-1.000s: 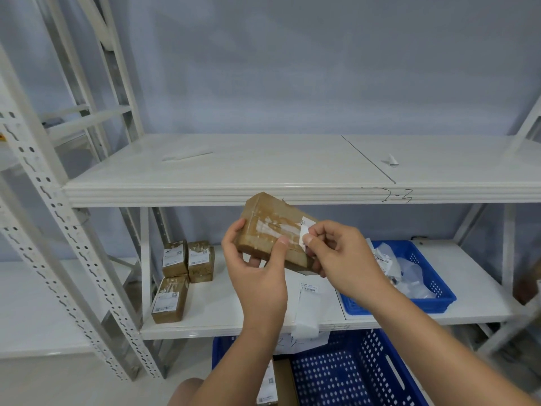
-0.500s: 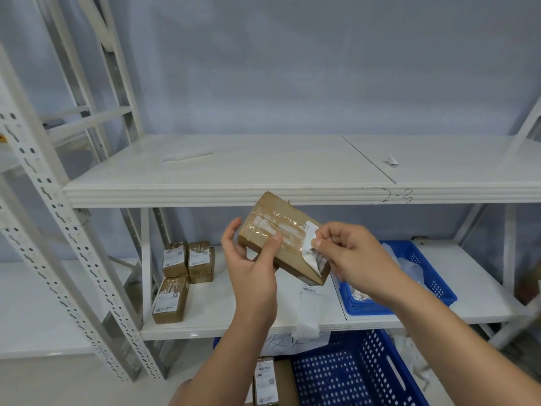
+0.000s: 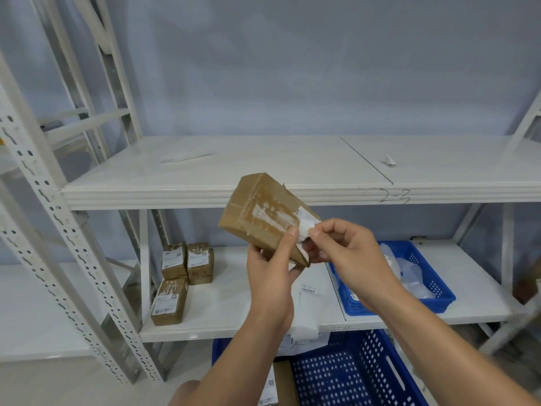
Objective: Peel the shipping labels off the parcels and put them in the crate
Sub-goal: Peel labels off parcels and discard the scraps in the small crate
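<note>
Presently noted: brown parcel held tilted in front of the upper shelf, gripped from below by left hand, thumb pressed on its taped face. Right hand pinching a white label at the parcel's right end, label partly lifted. Three labelled parcels resting on the lower shelf, left. Small blue basket on same shelf, right; large blue crate beneath.
</note>
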